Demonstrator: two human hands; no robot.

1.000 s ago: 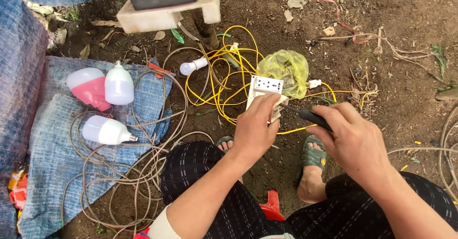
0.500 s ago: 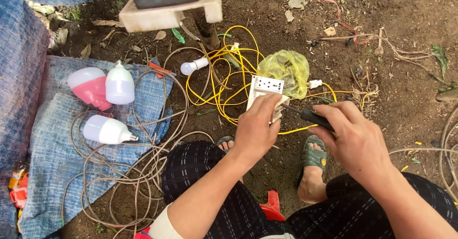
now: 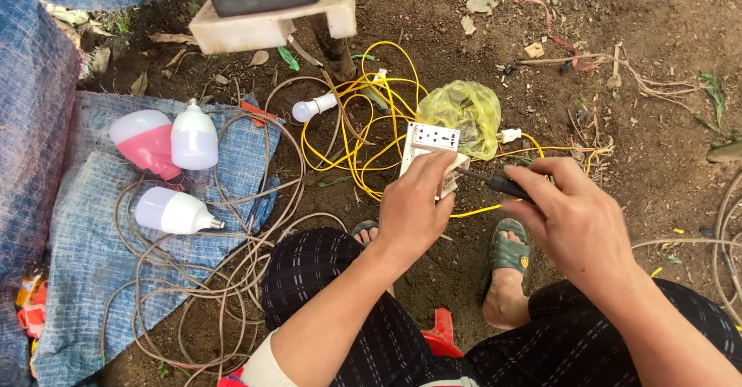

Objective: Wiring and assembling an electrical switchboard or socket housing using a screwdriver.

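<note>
While gripped, socket box above fingers.

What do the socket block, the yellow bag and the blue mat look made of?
Socket block: hard white plastic, probably; smooth, matte moulded face. Yellow bag: thin plastic film, translucent, crinkled and glossy. Blue mat: woven sacking, likely synthetic; visible crosshatch weave, dull and worn.
</note>
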